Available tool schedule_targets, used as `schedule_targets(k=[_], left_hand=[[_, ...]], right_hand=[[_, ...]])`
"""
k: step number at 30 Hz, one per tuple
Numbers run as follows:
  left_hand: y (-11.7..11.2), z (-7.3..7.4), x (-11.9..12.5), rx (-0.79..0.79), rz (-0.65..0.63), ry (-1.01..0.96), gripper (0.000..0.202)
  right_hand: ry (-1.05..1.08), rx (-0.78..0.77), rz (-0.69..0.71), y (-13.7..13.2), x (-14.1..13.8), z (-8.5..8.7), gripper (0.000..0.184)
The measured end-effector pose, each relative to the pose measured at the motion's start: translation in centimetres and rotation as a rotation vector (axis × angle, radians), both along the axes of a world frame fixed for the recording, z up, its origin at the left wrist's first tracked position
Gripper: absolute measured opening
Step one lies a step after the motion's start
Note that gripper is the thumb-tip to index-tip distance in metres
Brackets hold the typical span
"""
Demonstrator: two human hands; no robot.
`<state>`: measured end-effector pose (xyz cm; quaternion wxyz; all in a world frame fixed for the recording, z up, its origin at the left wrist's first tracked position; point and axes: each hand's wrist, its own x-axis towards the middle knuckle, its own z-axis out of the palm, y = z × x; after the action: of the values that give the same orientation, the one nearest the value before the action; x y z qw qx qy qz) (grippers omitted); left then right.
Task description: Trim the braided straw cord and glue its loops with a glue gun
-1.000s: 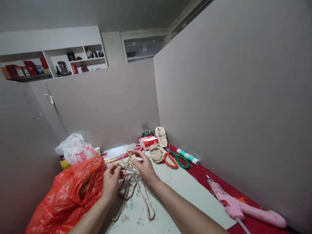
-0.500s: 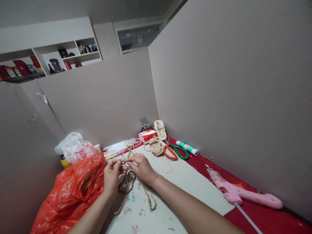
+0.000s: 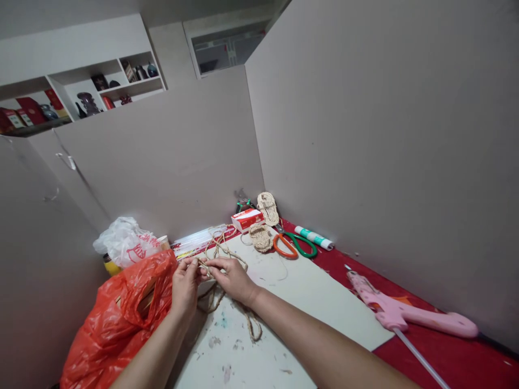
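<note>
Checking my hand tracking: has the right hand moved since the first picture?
Yes: the right hand has moved back toward the body and leftward, away from the nearer straw sandal.

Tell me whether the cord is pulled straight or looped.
Looped: the cord bends back on itself over the white board, with a section pinched by the left hand and right hand.

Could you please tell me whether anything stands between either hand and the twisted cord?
Nothing visible does: the left hand and right hand both hold the cord directly, above the white board. The red plastic bag sits left of the left hand, not between it and the cord.
</note>
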<state>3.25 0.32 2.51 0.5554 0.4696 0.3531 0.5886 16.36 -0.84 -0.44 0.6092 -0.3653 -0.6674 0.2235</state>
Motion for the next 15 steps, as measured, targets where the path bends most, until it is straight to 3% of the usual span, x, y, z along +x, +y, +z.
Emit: schedule_targets(k=[8, 15], left_hand=[[0.5, -0.1, -0.5, 0.022, 0.041, -0.011, 0.030], [0.5, 0.2, -0.5, 0.003, -0.017, -0.057, 0.030]], right_hand=[[0.091, -0.085, 0.053, -0.9, -0.8, 0.4, 0.018], [0.248, -0.212, 0.079, 0.7, -1.4, -0.3, 0.025]])
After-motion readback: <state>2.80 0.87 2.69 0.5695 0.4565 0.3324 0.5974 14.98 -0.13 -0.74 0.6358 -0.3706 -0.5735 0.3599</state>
